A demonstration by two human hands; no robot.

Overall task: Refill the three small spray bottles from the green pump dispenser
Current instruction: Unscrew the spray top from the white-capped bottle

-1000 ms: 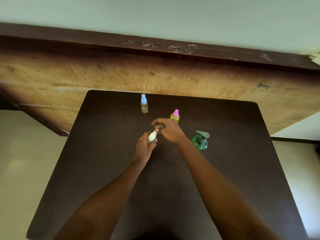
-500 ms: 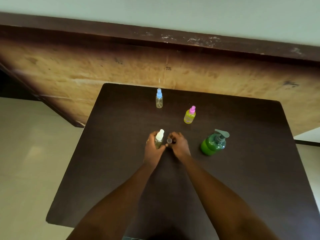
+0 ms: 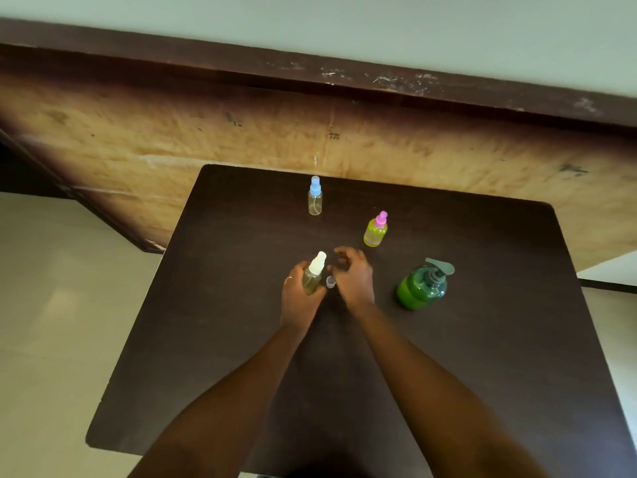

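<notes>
From the head camera, you are looking down on a dark table (image 3: 482, 357). Take the green pump dispenser (image 3: 421, 286) as your landmark: it stands upright on the table, off to the right of both your hands. Your left hand (image 3: 299, 294) is wrapped around the white-topped bottle (image 3: 313, 274), holding it upright well to the left of the dispenser. Your right hand (image 3: 353, 278) sits between that bottle and the dispenser, fingers loosely curled and holding nothing. A small clear cap (image 3: 330, 281) rests on the table just beside its thumb. The pink-topped bottle (image 3: 375, 230) stands beyond the dispenser and to its left. The blue-topped bottle (image 3: 315, 196) stands farther back and farther left, near the table's far edge.
</notes>
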